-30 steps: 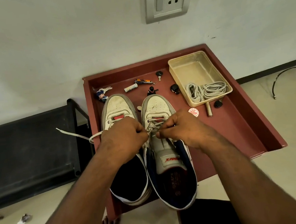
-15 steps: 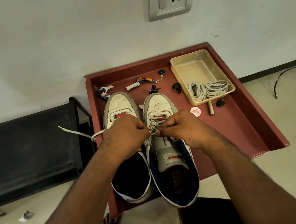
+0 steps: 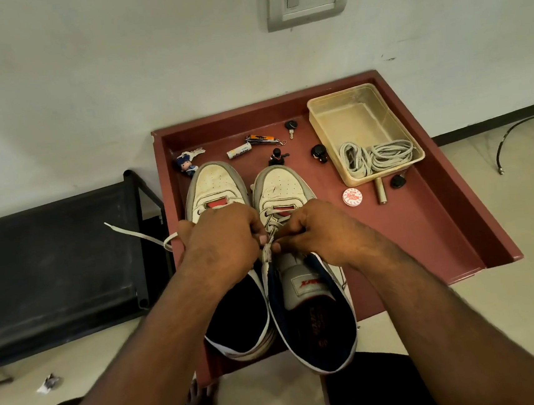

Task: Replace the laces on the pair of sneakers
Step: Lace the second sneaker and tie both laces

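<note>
Two white sneakers stand side by side, toes away from me, on a dark red tray (image 3: 431,229). The left sneaker (image 3: 215,187) has no lace across its front eyelets. The right sneaker (image 3: 285,187) has a grey-white lace (image 3: 274,223) through its lower eyelets. My left hand (image 3: 220,239) and my right hand (image 3: 320,229) meet over the right sneaker's tongue, and both pinch that lace. One loose lace end (image 3: 131,233) trails left past the tray's edge. Coiled spare laces (image 3: 375,157) lie in a clear plastic box (image 3: 341,103).
Small items lie on the tray beyond the toes: a battery (image 3: 238,151), a pocket tool (image 3: 262,138), keys, small figures and a round red-and-white badge (image 3: 352,196). A black bench (image 3: 53,265) stands left. A wall is close behind, and a black cable (image 3: 526,130) lies on the floor to the right.
Both hands stay together on the right sneaker's lace and have barely shifted. My view has tilted slightly, so the tray sits a little lower in the frame.
</note>
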Demonstrator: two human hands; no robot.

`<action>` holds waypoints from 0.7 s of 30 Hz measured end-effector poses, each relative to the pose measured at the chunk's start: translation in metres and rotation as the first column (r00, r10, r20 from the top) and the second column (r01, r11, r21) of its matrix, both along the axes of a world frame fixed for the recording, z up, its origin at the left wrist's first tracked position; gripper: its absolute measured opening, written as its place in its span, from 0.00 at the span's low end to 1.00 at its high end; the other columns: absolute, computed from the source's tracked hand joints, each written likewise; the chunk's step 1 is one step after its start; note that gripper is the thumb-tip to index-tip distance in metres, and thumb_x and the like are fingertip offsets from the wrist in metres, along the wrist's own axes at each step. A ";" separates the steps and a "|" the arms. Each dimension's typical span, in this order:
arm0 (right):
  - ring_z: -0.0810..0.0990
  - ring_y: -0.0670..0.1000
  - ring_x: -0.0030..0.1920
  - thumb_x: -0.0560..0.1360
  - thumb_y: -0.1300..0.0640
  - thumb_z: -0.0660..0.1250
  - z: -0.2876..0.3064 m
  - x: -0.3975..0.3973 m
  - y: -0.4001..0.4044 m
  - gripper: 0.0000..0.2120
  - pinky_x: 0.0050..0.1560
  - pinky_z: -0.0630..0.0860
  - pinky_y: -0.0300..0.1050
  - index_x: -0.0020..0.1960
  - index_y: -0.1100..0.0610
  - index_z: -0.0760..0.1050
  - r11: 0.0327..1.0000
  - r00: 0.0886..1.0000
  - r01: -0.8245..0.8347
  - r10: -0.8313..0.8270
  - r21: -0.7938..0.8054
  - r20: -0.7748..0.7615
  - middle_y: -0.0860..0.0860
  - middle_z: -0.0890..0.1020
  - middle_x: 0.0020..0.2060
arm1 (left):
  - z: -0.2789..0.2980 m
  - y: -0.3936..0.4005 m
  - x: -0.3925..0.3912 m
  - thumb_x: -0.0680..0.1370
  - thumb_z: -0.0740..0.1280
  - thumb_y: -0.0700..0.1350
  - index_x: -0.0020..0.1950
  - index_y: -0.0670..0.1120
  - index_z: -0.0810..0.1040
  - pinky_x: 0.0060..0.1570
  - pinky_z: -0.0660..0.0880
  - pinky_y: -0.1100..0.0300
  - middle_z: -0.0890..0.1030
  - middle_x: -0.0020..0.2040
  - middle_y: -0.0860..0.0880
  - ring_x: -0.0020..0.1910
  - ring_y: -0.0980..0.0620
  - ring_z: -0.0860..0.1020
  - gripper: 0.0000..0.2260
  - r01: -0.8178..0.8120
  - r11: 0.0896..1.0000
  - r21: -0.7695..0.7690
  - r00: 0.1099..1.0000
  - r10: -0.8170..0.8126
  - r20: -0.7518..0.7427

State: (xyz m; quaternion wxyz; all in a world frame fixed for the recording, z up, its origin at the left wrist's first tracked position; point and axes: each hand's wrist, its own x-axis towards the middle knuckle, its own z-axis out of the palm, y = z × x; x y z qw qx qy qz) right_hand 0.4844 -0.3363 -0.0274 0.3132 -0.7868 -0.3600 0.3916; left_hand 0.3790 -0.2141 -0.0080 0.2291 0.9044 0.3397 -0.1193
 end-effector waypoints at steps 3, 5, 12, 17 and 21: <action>0.79 0.37 0.35 0.72 0.55 0.75 0.002 0.002 0.000 0.11 0.46 0.78 0.42 0.34 0.43 0.81 0.999 0.998 -0.038 0.037 -0.017 -0.044 0.37 0.80 0.27 | 0.006 -0.004 -0.002 0.80 0.65 0.48 0.45 0.56 0.76 0.54 0.60 0.53 0.79 0.47 0.57 0.58 0.51 0.73 0.04 0.000 0.994 0.109 0.999 -0.005 0.048; 0.79 0.36 0.36 0.71 0.55 0.75 0.003 0.003 -0.002 0.01 0.48 0.77 0.41 0.43 0.50 0.84 0.999 0.997 -0.047 0.046 -0.020 -0.063 0.39 0.84 0.35 | 0.017 0.016 -0.009 0.81 0.62 0.47 0.49 0.56 0.76 0.56 0.59 0.51 0.76 0.47 0.57 0.56 0.50 0.73 0.05 -0.061 0.987 0.149 0.996 0.051 0.076; 0.81 0.40 0.39 0.71 0.55 0.76 0.004 0.006 0.000 0.05 0.48 0.77 0.40 0.46 0.54 0.85 0.999 0.999 -0.036 0.035 -0.029 -0.040 0.43 0.85 0.38 | 0.033 0.136 -0.078 0.74 0.64 0.56 0.57 0.49 0.79 0.67 0.65 0.36 0.75 0.61 0.37 0.64 0.33 0.70 0.17 -0.337 0.861 0.381 0.918 0.391 -0.071; 0.80 0.37 0.35 0.70 0.55 0.76 0.004 0.005 0.003 0.02 0.43 0.74 0.37 0.41 0.49 0.84 0.998 0.999 -0.048 0.048 -0.036 -0.014 0.39 0.83 0.33 | 0.026 0.031 -0.016 0.78 0.66 0.57 0.56 0.63 0.78 0.71 0.42 0.33 0.50 0.80 0.56 0.79 0.44 0.41 0.08 0.039 0.986 0.162 0.998 -0.030 -0.059; 0.77 0.36 0.29 0.70 0.55 0.76 0.005 0.005 0.001 0.17 0.39 0.73 0.37 0.27 0.41 0.78 0.999 0.999 -0.040 0.040 -0.035 0.014 0.38 0.80 0.25 | 0.006 -0.006 0.003 0.78 0.66 0.55 0.59 0.61 0.80 0.69 0.39 0.29 0.51 0.81 0.53 0.79 0.41 0.38 0.10 0.175 0.967 0.184 0.975 -0.145 -0.167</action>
